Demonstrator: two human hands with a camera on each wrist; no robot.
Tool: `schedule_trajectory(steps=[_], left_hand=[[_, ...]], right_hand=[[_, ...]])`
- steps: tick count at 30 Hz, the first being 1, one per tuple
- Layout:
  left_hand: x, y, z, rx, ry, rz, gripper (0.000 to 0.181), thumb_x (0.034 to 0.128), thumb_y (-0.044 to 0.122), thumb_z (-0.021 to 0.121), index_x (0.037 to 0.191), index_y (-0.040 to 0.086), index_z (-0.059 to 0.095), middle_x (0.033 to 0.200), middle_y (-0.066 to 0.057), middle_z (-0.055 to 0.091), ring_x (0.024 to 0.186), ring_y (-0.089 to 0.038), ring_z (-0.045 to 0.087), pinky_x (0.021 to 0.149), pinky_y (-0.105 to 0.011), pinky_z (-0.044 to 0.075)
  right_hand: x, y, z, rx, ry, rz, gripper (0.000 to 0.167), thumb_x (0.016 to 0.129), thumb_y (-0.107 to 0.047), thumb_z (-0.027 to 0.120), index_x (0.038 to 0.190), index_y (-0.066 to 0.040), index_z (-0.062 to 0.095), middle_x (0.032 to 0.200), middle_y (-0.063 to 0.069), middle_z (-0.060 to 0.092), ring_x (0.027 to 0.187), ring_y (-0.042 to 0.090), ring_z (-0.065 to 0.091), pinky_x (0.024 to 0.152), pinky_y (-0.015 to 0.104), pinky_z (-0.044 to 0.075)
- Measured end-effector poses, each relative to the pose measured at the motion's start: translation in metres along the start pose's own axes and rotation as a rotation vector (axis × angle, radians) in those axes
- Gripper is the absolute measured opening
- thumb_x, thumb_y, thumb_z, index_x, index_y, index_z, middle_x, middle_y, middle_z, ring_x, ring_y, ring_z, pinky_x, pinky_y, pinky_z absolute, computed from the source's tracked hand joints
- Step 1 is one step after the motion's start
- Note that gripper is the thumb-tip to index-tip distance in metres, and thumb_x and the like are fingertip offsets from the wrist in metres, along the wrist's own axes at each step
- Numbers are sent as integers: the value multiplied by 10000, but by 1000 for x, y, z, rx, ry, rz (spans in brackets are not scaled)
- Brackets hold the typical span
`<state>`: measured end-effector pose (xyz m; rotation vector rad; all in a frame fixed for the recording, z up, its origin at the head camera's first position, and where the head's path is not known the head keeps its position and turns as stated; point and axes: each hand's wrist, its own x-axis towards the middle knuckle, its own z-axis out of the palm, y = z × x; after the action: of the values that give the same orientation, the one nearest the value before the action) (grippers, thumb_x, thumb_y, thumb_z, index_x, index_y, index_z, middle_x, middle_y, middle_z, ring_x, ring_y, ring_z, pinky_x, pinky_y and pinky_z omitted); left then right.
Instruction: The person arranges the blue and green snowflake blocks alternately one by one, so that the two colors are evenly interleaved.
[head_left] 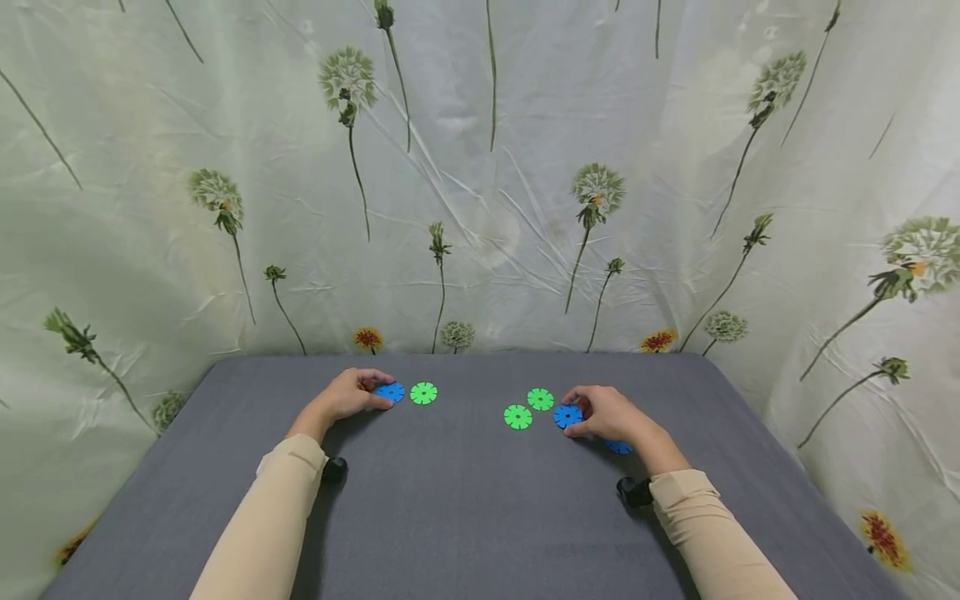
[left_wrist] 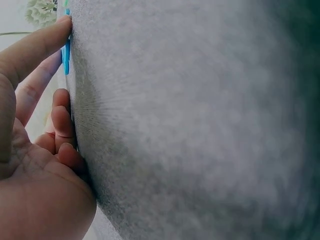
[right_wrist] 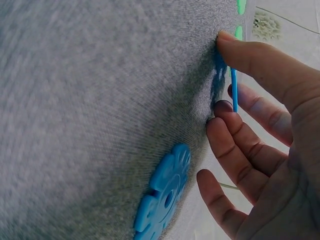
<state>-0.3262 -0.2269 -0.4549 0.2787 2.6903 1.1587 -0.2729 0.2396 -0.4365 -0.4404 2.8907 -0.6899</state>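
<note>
At the left of the cloth, my left hand (head_left: 349, 395) pinches a flat blue notched disc (head_left: 391, 392) by its edges between thumb and finger; the left wrist view shows this disc (left_wrist: 67, 55) edge-on, low at the cloth. My right hand (head_left: 611, 414) grips another blue disc (head_left: 567, 417) between thumb and fingers. In the right wrist view that disc (right_wrist: 234, 90) appears edge-on, tilted off the cloth, with a darker blue patch beside it that I cannot tell apart clearly. A further blue disc (right_wrist: 164, 195) lies flat, partly hidden under my right wrist in the head view.
One green disc (head_left: 423, 393) lies just right of my left hand's disc. Two more green discs, one nearer (head_left: 517, 417) and one farther (head_left: 540, 399), lie left of my right hand. Grey cloth (head_left: 465, 517) covers the table; a flower-patterned curtain (head_left: 495, 192) hangs behind its far edge.
</note>
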Motion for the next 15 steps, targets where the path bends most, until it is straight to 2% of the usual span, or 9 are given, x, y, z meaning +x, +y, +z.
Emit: schedule_trajectory(steps=[8,11,15], left_hand=[[0,2,0,37,-7,25,520,910,188,868,1391,62,713,1202,-214,658,1013,-289,552,835,-366,462],[1,3,-1,64,-1,42,537,898,201,880,1389,65,712,1047,-141,630,937,-255,520,792,-360,415],[5,6,-2,110,8,78,542,877,219,896,1368,72,722,854,-23,472,806,-201,440,741,-367,340]], right_hand=[[-2,0,1,10,2,4,431,866,-226,921,1230,-76,745,1034,77,719,914,187,646,835,444,574],[-1,0,1,17,2,4,434,867,-226,921,1232,-74,743,1041,83,718,920,192,648,837,447,575],[-2,1,1,26,5,1,439,863,-232,926,1228,-74,741,1038,79,714,918,187,642,835,442,574]])
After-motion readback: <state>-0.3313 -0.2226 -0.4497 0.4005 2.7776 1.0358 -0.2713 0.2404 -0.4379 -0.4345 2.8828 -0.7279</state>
